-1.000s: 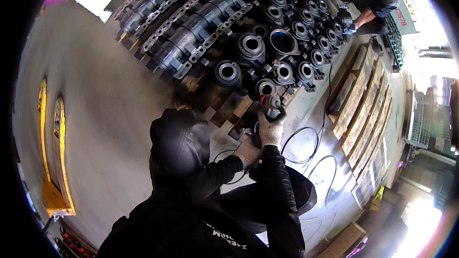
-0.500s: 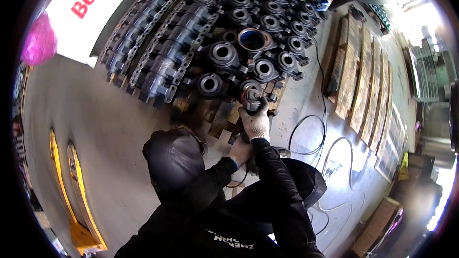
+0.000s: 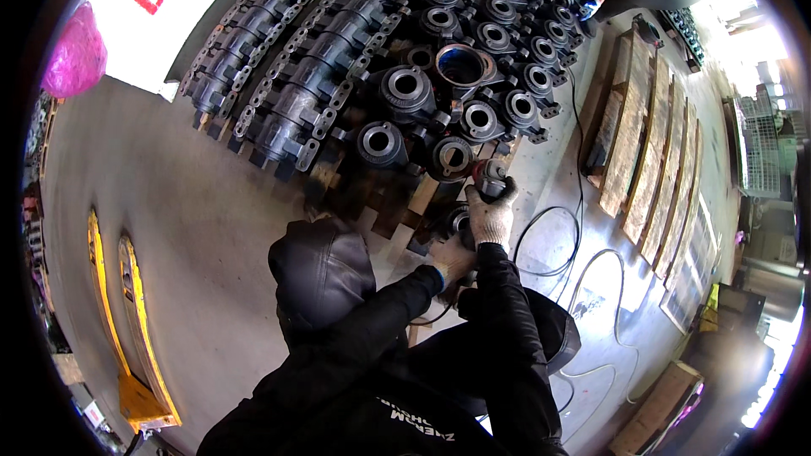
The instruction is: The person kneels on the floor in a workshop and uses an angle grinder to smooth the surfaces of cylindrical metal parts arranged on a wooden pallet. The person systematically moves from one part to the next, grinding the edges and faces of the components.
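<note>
My right hand (image 3: 492, 218), in a pale work glove, is wrapped round the grey and red head of a grinder (image 3: 490, 176). The head is beside the nearest round metal housing (image 3: 453, 159), at its right. Lower and to the left, my left hand (image 3: 454, 258) is closed, apparently on the grinder's body, which is mostly hidden; a cable loops out below it. A dark round part (image 3: 459, 219) shows just above the left hand. Many black housings with ringed bores (image 3: 405, 89) stand in rows ahead; one larger open ring (image 3: 463, 66) is blue inside.
Wooden pallet boards (image 3: 405, 203) lie under the housings. Long ribbed metal assemblies (image 3: 317, 67) stand at the left. A black cable (image 3: 541, 268) coils on the floor near an empty pallet (image 3: 642, 143). Yellow forks (image 3: 139, 321) lie lower left. Another person's gloved hand (image 3: 589, 7) is at the far right.
My right hand and the grinder head have moved right, off the nearest housing, whose top face now shows. My left hand has shifted right and slightly up. The whole view has shifted a little.
</note>
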`<state>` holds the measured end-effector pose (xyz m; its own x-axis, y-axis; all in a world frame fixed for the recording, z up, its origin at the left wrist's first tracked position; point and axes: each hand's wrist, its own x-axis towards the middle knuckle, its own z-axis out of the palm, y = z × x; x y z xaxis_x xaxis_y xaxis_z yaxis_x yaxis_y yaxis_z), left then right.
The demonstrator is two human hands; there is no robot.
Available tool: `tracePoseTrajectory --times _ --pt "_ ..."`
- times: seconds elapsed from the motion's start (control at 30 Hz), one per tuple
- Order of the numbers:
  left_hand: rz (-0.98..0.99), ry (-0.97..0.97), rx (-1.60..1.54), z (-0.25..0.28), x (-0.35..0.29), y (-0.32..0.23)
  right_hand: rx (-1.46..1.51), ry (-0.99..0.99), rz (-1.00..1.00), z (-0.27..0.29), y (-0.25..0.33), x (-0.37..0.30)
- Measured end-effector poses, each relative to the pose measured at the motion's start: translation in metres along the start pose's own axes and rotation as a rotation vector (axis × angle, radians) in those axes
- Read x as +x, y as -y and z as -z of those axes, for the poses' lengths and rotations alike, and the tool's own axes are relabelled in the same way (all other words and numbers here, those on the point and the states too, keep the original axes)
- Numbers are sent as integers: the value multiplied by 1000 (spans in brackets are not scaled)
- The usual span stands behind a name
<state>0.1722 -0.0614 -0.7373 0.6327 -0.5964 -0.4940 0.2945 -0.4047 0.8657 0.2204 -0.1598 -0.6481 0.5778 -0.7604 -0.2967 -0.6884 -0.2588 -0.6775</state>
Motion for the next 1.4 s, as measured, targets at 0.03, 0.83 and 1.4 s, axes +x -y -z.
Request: tracePoseTrajectory --times 0.03,0.83,1.4 --pt "-61 20 -31 3 -4 -12 10 -3 18 0 -5 3" --pt "-188 35 -10 4 -16 9 -9 49 62 -15 -2 -16" --pt "97 121 68 36 -22 -63 -29 -37 66 -6 2 6"
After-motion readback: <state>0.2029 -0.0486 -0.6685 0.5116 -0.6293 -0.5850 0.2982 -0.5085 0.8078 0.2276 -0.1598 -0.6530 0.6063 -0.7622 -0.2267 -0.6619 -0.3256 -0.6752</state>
